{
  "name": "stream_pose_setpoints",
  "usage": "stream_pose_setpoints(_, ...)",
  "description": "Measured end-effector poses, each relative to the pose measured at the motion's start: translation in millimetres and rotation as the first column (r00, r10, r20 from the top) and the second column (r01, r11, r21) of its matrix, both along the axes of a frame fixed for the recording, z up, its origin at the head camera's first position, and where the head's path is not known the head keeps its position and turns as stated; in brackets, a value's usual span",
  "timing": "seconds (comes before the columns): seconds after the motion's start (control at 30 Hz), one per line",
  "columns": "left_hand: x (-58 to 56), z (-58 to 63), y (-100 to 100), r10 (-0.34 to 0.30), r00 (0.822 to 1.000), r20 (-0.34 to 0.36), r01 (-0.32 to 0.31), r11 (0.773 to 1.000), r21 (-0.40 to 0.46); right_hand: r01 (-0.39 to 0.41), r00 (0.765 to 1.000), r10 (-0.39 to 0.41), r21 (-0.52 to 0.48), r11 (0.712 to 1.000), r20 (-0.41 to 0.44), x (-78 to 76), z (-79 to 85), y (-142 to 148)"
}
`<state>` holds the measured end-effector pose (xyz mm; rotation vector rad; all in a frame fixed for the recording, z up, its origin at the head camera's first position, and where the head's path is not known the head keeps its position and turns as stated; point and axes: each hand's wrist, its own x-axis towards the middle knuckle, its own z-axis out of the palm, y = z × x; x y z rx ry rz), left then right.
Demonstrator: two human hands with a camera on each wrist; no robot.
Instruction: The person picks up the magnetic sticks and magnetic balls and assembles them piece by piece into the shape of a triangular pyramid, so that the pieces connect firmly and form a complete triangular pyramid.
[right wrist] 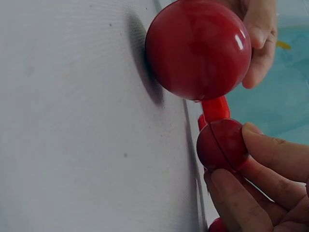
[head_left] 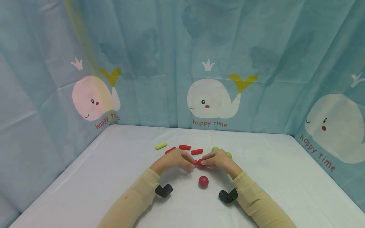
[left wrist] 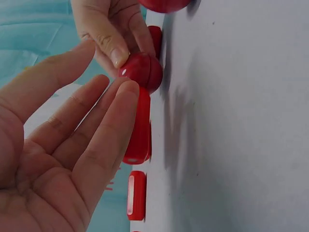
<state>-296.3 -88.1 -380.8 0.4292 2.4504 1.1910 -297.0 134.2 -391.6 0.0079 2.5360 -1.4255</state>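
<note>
My right hand (head_left: 219, 159) pinches a red ball (right wrist: 223, 144) with a seam around it, thumb and fingers on its side. Against that ball lies one end of a red stick (left wrist: 140, 128); whether the two are joined I cannot tell. Close by on the left, my left hand (head_left: 176, 158) has its fingers stretched out and grips nothing. Its fingertips overlap the stick in the left wrist view, and contact is unclear. Nearer the person, a second red ball (head_left: 203, 181) rests on the white table (head_left: 285, 183).
Behind the hands lie red sticks (head_left: 185, 147) and a yellow-green stick (head_left: 161, 146). Two green balls (head_left: 215, 149) sit behind the right hand, partly hidden. Another red piece (right wrist: 218, 225) shows at the right wrist view's bottom edge. A blue whale-print curtain (head_left: 159, 95) stands behind the table.
</note>
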Motion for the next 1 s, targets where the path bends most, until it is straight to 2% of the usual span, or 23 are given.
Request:
stream_pose_setpoints(0.17, 6.1, -2.6, 7.3, -0.042, 0.998, 0.038, 0.042, 0.999, 0.011, 0.009, 1.000, -0.009, 0.001, 1.000, 0.001, -0.9, 0.1, 2.1)
stream_pose_setpoints(0.43, 16.5, -5.3, 25.8, -0.046, 0.992, 0.116, 0.052, 0.998, -0.047, 0.007, 1.000, -0.007, 0.016, 1.000, -0.007, -2.8, 0.2, 5.7)
stream_pose_setpoints(0.67, 23.0, -4.6, 32.5, -0.077, 0.990, 0.117, 0.084, 0.995, -0.060, 0.016, 1.000, -0.015, 0.026, 1.000, -0.011, -5.0, 0.1, 6.0)
stream_pose_setpoints(1.0, 27.3, -6.9, 36.1, -0.073, 0.994, 0.081, 0.079, 0.994, -0.081, -0.002, 1.000, 0.002, -0.003, 1.000, -0.008, -3.3, 0.6, 8.7)
